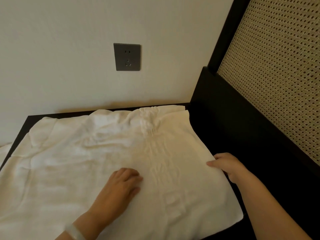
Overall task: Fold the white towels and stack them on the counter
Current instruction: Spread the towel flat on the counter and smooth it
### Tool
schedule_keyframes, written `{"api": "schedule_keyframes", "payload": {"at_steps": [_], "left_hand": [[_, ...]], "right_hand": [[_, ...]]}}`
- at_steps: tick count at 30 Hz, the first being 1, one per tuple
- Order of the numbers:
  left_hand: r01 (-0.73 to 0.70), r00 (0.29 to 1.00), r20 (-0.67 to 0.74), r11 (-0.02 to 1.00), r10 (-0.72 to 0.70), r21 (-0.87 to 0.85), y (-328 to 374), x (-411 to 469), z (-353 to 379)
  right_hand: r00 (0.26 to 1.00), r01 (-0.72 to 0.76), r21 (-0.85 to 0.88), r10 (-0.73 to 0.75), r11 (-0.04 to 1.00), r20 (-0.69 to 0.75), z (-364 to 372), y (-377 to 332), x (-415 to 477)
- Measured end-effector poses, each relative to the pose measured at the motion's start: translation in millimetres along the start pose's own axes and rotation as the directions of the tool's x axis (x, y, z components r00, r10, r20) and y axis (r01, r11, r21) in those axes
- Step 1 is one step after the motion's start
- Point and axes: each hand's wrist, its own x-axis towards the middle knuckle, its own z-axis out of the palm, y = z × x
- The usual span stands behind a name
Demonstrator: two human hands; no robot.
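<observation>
A large white towel (97, 153) lies spread and wrinkled over the dark counter (204, 122), covering most of its top. My left hand (121, 184) rests flat on the towel near its middle, fingers pointing right. My right hand (226, 165) grips the towel's right edge, thumb on top and fingers curled under the cloth. A pale bracelet (75, 231) sits on my left wrist.
A cream wall with a grey power socket (127, 56) rises behind the counter. On the right stands a dark wooden frame (242, 135) with a woven cane panel (277, 75). More white cloth (4, 151) shows past the counter's left edge.
</observation>
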Motion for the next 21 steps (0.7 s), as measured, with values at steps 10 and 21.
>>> {"api": "schedule_keyframes", "payload": {"at_steps": [10, 21], "left_hand": [[0.033, 0.994, 0.108, 0.996, -0.023, -0.084, 0.5, 13.2, -6.3], [-0.054, 0.961, 0.273, 0.998, 0.05, 0.01, 1.9, 20.0, -26.9]], "right_hand": [[0.996, 0.084, -0.152, -0.083, 0.985, 0.015, -3.5, -7.3, -2.7], [0.976, 0.157, -0.028, -0.15, 0.987, 0.159, -19.1, 4.2, -3.6]]}}
